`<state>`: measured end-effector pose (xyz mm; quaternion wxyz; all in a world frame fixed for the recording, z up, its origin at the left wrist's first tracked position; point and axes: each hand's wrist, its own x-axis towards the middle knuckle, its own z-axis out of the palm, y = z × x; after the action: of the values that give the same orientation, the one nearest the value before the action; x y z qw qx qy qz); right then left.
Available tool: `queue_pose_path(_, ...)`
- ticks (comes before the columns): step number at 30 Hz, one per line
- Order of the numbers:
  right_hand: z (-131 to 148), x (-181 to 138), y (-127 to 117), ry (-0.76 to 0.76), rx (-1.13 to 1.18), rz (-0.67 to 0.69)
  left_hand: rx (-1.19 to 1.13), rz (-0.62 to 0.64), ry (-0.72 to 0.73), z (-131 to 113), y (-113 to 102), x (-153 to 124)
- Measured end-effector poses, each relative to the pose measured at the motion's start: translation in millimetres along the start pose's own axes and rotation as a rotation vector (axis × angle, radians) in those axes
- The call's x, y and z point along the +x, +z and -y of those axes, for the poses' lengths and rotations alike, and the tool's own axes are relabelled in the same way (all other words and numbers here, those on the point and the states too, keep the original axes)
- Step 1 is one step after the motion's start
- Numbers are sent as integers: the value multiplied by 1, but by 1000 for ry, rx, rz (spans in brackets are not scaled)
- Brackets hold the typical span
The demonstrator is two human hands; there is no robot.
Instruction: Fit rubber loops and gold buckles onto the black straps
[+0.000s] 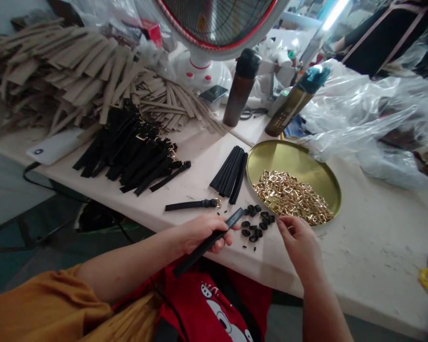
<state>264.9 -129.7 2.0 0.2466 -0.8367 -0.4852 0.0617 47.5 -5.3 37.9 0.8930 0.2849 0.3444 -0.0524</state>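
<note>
My left hand (210, 232) is closed around a flat black strap (198, 251), which slants over the table's front edge. Just beyond the strap's upper tip lies a loose group of small black loops (255, 225). My right hand (297, 237) is at the right side of these loops, thumb and forefinger pinched together; whatever is between them is too small to make out. Behind that hand, a round gold-coloured tray (288, 151) holds a heap of gold buckles (292, 197). A single strap with a buckle (192, 204) rests left of the loops, and several plain black straps (230, 173) lie beside the tray.
Finished-looking black straps with buckles (139, 152) are piled at left, near a white phone-like device (55, 146). Beige strips (64, 71) are heaped behind. A fan (214, 23), a dark bottle (240, 88), a spray can (296, 102) and plastic bags (374, 114) stand at the back.
</note>
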Motion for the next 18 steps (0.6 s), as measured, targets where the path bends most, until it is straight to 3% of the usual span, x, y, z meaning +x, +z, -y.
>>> queue_pose_path(4, 2, -2, 8, -90, -161, 108, -28, 40, 2, 6, 0, -3)
queue_pose_path(18, 2, -13, 17, -112, -329, 119, 1, 106, 38, 26, 1, -27)
